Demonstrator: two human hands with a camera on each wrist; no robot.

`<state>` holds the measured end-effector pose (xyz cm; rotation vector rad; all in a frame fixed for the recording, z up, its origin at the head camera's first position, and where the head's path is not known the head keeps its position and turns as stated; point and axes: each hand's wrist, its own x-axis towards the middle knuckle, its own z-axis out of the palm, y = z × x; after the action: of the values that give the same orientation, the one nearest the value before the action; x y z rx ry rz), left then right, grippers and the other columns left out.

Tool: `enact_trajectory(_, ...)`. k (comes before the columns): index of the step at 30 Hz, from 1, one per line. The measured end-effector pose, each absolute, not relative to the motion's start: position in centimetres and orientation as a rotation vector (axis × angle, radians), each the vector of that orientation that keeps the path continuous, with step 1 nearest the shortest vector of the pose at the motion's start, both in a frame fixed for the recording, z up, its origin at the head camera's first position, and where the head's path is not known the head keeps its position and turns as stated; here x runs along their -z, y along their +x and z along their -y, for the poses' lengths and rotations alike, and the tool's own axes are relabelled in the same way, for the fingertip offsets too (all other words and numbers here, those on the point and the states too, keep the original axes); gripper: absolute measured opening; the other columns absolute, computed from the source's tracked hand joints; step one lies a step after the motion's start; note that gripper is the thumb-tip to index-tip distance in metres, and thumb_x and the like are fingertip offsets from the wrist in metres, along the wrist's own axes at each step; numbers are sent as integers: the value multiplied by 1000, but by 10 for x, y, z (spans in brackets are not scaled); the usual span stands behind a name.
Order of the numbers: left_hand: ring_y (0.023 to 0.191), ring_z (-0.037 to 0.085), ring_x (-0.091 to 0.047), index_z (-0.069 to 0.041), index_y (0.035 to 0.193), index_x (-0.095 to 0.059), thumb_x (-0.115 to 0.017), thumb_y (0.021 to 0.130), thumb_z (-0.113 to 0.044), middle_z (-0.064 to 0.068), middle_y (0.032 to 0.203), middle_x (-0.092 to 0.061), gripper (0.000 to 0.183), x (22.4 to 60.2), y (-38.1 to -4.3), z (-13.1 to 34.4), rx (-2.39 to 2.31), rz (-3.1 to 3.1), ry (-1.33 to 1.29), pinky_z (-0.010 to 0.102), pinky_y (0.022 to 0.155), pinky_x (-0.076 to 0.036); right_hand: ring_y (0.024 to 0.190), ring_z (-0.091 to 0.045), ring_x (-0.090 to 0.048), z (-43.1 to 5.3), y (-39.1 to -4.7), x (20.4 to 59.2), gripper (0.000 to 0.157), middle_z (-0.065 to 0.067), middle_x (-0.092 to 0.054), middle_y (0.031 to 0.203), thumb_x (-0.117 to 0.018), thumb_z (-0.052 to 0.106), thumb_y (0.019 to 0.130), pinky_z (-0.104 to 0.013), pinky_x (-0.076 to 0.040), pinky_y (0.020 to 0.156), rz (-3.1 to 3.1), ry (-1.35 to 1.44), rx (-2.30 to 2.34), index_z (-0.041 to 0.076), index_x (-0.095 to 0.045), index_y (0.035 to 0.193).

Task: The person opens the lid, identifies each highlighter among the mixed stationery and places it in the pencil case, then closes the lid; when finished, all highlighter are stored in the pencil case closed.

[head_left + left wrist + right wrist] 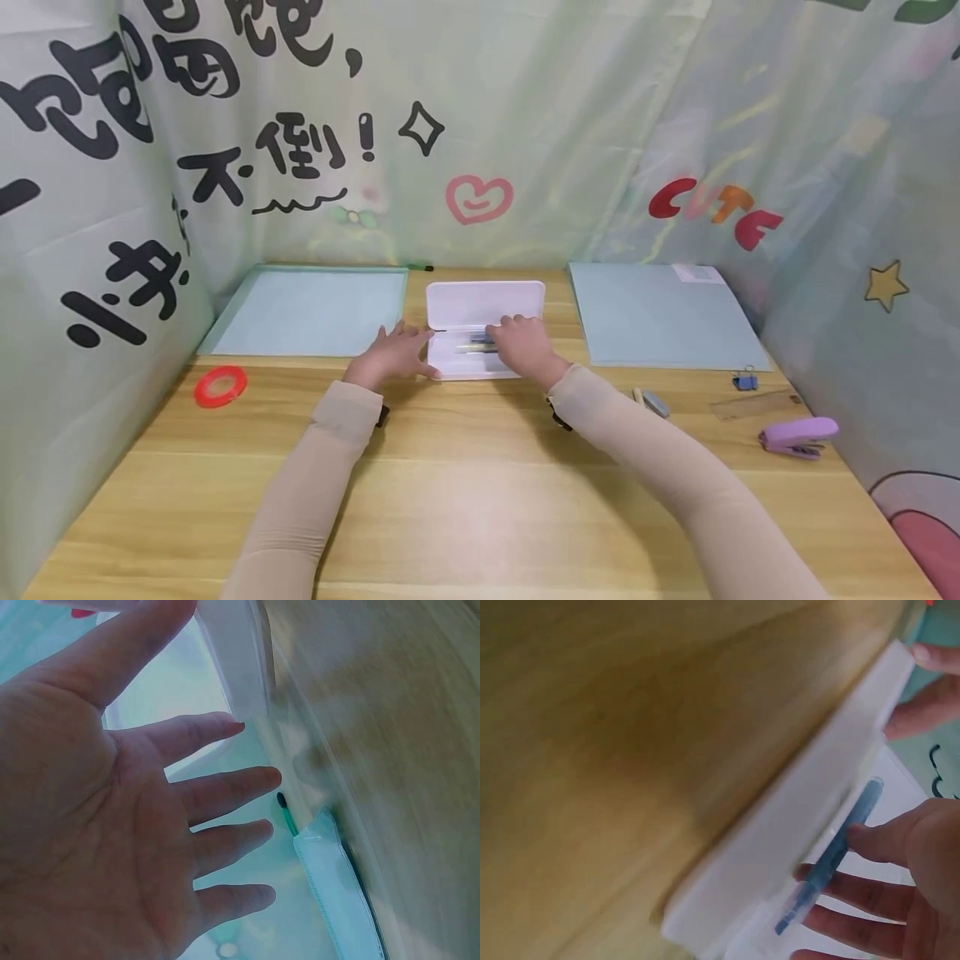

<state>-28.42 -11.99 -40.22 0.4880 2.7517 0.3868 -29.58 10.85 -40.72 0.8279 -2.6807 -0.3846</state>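
A white pencil case (465, 304) lies on the table with its lid raised at the back. Several thin pens (474, 347) lie in its tray. My left hand (393, 354) is at the case's left end, thumb near the front corner and forefinger near the back one; its fingers look straight and spread in the left wrist view. Over the right part of the tray, my right hand (525, 346) pinches a blue highlighter (831, 864) with a clear cap between thumb and fingers. The highlighter slants along the case's front wall (780, 817) in the right wrist view.
Pale blue folders lie at the back left (315, 312) and back right (667, 321). A red tape roll (221, 387) is on the left. Rightward are a grey-blue oblong piece (656, 404), a blue binder clip (746, 382), a clear ruler (753, 405) and a purple stapler (798, 435).
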Motion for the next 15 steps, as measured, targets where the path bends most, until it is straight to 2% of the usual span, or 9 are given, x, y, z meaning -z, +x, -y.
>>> enact_trajectory(10,128,37,-2,-15,138,-24,-60,72,-53,15,140,-21,84,403,-286,118,-366,-2757,479,55,97,5,54,-19,-48,-103,-301,417,15,-5,-50,68,-50,10,79,-33,-39,38,2644,771,378,13,-64,83)
enact_trajectory(15,128,36,-1,-15,138,-24,-60,73,-52,15,140,-21,84,403,-286,119,-373,-2752,469,55,97,5,55,-19,-49,-103,-302,416,15,-4,-50,69,-51,11,79,-33,-39,39,2680,786,385,14,-65,85)
